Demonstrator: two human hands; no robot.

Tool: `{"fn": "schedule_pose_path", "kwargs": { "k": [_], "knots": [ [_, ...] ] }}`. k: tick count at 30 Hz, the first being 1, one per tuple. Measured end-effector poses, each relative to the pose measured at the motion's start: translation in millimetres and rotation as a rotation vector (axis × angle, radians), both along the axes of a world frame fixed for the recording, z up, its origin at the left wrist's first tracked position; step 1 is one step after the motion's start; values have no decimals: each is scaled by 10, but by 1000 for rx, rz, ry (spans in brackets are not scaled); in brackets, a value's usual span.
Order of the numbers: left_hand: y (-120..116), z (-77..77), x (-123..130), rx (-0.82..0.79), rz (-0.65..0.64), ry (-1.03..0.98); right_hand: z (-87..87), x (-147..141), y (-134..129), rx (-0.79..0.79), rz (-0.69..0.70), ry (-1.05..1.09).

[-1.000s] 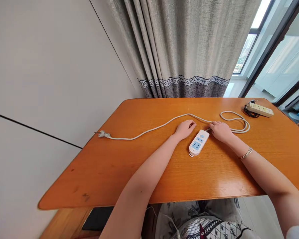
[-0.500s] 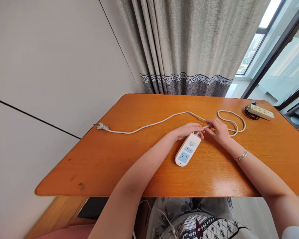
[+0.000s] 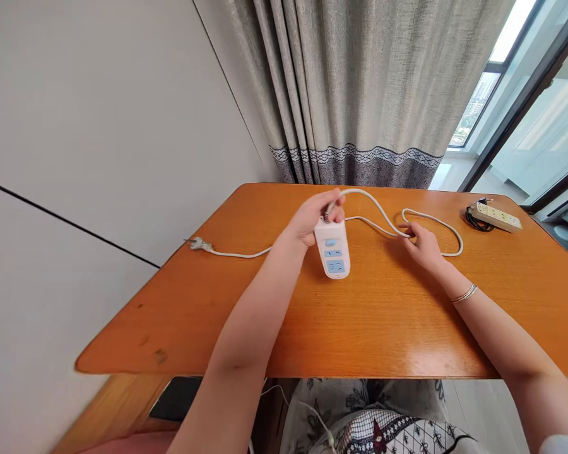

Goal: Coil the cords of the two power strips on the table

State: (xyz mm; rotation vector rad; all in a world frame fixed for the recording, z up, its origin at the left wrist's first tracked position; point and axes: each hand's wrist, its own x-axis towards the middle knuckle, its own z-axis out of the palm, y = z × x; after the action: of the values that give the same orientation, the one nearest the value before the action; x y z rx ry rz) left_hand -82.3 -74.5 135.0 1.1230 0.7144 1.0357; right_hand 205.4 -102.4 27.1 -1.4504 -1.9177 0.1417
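Observation:
A white power strip [image 3: 332,248] with blue socket panels hangs tilted from my left hand [image 3: 312,217], which is closed around the cord at its upper end. The white cord [image 3: 376,205] arches from there over to my right hand [image 3: 421,244]. My right fingers pinch the cord near the table surface. Beyond that hand the cord makes a loop on the table, and another stretch runs left, passing behind my left hand and forearm, to a clear plug [image 3: 199,244] by the left edge.
At the table's [image 3: 194,315] back right lies a cream power strip [image 3: 497,216] with a black cord [image 3: 478,221] bundled beside it. A grey curtain [image 3: 360,82] hangs behind the table, and a pale wall [image 3: 99,126] stands along the left.
My left hand has lifted the white power strip and moved left and away from me. The hands are farther apart, with cord arched between them. The loop at the right has changed shape.

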Motion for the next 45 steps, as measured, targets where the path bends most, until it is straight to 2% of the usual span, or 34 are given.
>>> {"fn": "schedule_pose_path", "kwargs": {
  "k": [4, 7, 10, 14, 17, 20, 23, 27, 31, 34, 39, 42, 45],
  "knots": [
    [-18, 191, -246, 25, 129, -136, 40, -31, 2, 123, 81, -11],
    [-33, 234, -282, 58, 196, -171, 190, -136, -85, 192, 112, 40],
    [-35, 217, -237, 91, 230, -151, 458, -285, -199, 285, 84, 62],
    [-40, 177, -178, 98, 209, -121, 898, -555, -329, 428, 142, 18],
    [-49, 150, -158, 92, 186, -95, 1180, -760, -400, 474, 232, 13],
    [-53, 132, -142, 80, 127, -92, 1338, -874, -431, 427, 382, 58],
    [-61, 124, -108, 30, 50, -75, 1352, -881, -415, 386, 502, 90],
    [-118, 99, -17, -24, -48, -60, 1257, -836, -376, 359, 581, 161],
    [-240, 49, 106, 38, -125, -49, 1189, -844, -357, 286, 620, 272],
    [-332, 13, 180, 90, -184, -6, 1173, -867, -339, 291, 562, 303],
    [-405, -41, 249, 42, -322, 16, 1154, -876, -287, 361, 373, 344],
    [-409, -56, 283, -35, -364, -56, 1134, -884, -256, 322, 331, 344],
    [-416, -53, 318, -98, -339, -108, 1113, -902, -232, 240, 314, 328]
  ]
}}
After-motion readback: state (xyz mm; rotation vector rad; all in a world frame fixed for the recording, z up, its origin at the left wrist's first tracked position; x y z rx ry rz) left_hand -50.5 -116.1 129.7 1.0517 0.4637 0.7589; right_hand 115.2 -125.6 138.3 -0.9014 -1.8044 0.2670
